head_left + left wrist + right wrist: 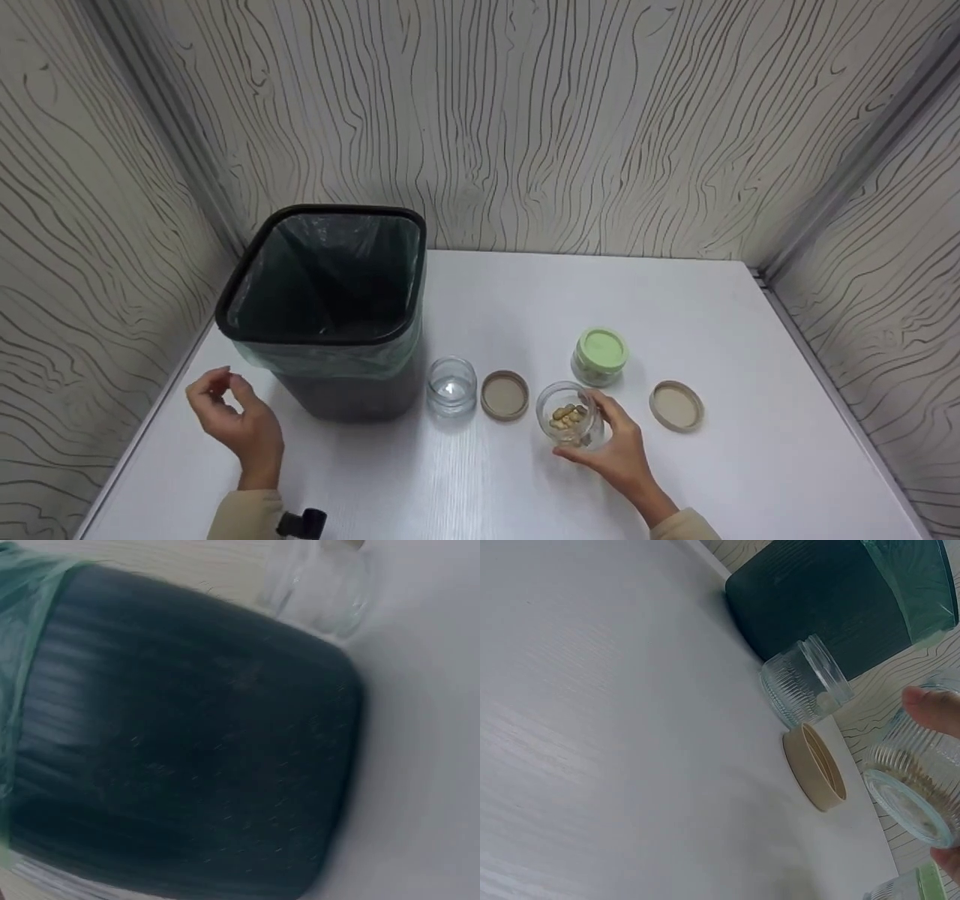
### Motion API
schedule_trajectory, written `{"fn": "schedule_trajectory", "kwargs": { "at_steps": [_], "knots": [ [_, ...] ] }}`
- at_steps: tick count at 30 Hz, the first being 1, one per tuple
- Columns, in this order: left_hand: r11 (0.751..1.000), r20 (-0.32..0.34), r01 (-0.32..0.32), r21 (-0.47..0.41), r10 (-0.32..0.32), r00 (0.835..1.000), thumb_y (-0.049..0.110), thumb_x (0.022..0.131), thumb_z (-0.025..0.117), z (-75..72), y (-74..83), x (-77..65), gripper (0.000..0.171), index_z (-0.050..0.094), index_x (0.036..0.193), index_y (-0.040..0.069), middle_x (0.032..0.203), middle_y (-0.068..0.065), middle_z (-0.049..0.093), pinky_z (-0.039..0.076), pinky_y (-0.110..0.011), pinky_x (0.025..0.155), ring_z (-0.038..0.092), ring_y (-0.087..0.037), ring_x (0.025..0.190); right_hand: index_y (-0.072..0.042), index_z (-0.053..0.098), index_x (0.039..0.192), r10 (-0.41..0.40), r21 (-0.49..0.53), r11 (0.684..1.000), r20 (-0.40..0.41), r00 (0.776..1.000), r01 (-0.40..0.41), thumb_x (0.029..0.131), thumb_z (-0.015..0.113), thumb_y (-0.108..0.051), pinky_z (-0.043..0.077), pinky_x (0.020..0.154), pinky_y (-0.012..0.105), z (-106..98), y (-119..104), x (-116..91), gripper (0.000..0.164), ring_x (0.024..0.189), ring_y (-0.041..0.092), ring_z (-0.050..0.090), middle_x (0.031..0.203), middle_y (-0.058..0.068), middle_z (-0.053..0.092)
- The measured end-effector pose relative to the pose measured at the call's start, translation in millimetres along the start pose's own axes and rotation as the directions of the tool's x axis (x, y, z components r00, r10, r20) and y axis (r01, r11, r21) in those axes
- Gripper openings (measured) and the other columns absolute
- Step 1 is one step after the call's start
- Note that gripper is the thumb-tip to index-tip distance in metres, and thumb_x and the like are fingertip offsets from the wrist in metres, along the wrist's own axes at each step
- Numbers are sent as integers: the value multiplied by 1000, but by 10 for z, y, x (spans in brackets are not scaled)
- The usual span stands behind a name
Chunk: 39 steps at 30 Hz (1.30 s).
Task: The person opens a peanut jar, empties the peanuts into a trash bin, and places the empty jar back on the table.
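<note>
My right hand [619,450] grips a ribbed glass jar [551,435] with thumb and fingers around its side. Peanuts [568,416] lie inside the jar, and the right wrist view shows its base lifted off the table. To the left of the bin, my left hand [244,427] hangs in the air with loosely curled fingers and nothing visible in it. An open glass jar [452,386] stands between the bin and a beige lid [505,395]. Farther right lies a second beige lid [676,406].
A dark bin [345,394] with a green liner [375,362] stands at the left of the white table [495,487]. Beyond my right hand is a jar with a green lid [602,350]. Wood-patterned panels [525,127] enclose the back and sides.
</note>
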<state>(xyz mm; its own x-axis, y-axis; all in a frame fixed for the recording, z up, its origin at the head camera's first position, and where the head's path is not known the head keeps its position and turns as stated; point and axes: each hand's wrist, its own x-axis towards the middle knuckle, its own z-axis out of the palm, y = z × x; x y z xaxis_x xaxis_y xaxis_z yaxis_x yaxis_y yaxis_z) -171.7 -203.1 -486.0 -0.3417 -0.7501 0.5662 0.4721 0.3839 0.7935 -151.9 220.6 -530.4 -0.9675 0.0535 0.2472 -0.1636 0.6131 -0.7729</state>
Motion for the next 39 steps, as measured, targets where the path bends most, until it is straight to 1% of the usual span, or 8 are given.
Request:
{"fn": "schedule_trajectory", "kwargs": {
  "at_steps": [7, 12, 17, 23, 27, 34, 36, 39],
  "knots": [
    [1000, 60, 2, -26, -1, 998, 2, 95, 43, 32, -15, 285, 21, 56, 105, 16, 102, 19, 52, 37, -18, 94, 51, -2, 101, 6, 51, 130, -8, 20, 1000, 9, 1000, 8, 52, 94, -23, 47, 105, 46, 1, 1, 2, 94, 119, 37, 59, 127, 17, 62],
    [981, 156, 124, -150, -100, 983, 5, 99, 41, 35, -14, 444, 22, 59, 110, 11, 102, 13, 59, 43, -16, 92, 57, -3, 101, 2, 54, 129, 3, 5, 1000, 3, 1000, -3, 50, 94, -21, 48, 105, 43, -5, 8, 10, 91, 118, 28, 61, 127, 13, 63],
    [938, 261, 272, -214, -214, 941, 12, 101, 42, 45, 64, 679, 25, 61, 116, 5, 106, 11, 65, 45, -12, 92, 60, -1, 104, 0, 55, 128, 5, -9, 1000, 8, 1000, -5, 49, 95, -24, 48, 105, 43, -14, -2, 26, 91, 118, 22, 61, 126, 11, 64],
    [877, 417, 433, -208, -321, 850, 15, 100, 50, 144, 254, 1017, 30, 62, 121, -1, 106, 11, 71, 46, -12, 94, 63, -2, 107, 0, 56, 127, -9, 1, 1000, 6, 1000, 9, 50, 95, -22, 48, 106, 43, 0, -19, 35, 89, 119, 25, 60, 126, 11, 64],
    [852, 459, 516, -87, -426, 780, 14, 98, 53, 203, 325, 1140, 30, 62, 124, 0, 104, 15, 71, 45, -11, 91, 62, 0, 105, 0, 56, 126, -25, 12, 1000, 0, 1000, 25, 49, 95, -22, 47, 106, 43, 16, -20, 34, 89, 119, 29, 61, 126, 12, 64],
    [761, 512, 645, 71, -583, 631, 20, 98, 54, 203, 308, 1205, 36, 59, 131, 9, 120, 12, 63, 49, -7, 84, 60, 4, 105, 0, 55, 128, -33, 3, 999, 13, 999, 33, 49, 95, -24, 48, 106, 29, 28, -55, 36, 91, 118, -2, 54, 128, 11, 63],
    [740, 528, 669, 69, -596, 605, 21, 98, 54, 193, 302, 1207, 38, 57, 133, 9, 123, 11, 62, 50, -7, 83, 61, 4, 105, 0, 56, 128, -41, -3, 999, 11, 999, 41, 49, 95, -22, 48, 106, 31, 28, -81, 52, 90, 119, 2, 55, 128, 11, 63],
    [730, 535, 681, 48, -595, 600, 20, 98, 53, 189, 300, 1202, 38, 56, 134, 7, 120, 11, 63, 52, -8, 83, 63, 3, 103, 0, 56, 127, -55, -20, 998, 8, 998, 55, 49, 95, -22, 48, 106, 38, 23, -132, 91, 90, 120, 16, 59, 129, 12, 63]
  ]
}}
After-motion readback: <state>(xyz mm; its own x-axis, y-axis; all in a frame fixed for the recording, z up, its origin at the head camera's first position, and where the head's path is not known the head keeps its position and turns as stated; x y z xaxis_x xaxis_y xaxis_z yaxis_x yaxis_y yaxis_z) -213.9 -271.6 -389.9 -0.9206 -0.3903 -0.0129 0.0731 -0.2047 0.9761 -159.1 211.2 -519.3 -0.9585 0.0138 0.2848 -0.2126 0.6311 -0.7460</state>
